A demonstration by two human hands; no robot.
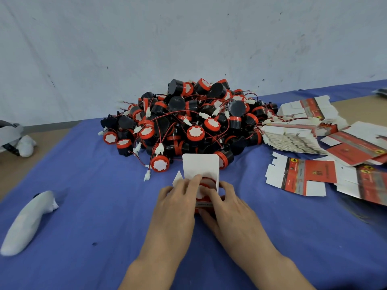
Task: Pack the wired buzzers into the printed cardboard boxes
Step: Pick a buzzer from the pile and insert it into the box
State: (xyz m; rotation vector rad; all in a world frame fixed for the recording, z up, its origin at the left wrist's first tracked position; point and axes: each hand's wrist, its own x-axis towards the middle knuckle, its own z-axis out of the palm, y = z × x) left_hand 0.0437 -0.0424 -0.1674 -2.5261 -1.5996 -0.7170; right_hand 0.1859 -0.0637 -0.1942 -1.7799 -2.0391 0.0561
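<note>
A printed cardboard box stands on the blue cloth in front of me, its white top flap raised. Inside its open mouth sits a red-capped buzzer. My left hand grips the box's left side, with fingers over the opening. My right hand holds the right side, its fingers curled round the box and touching the buzzer's top. Behind the box lies a large heap of black-and-red wired buzzers with white connectors.
Flat printed box blanks lie in stacks at the right, one loose blank nearest. A white wrapped object lies at the left on the blue cloth. A grey-and-white thing sits at the far left, a white wall behind.
</note>
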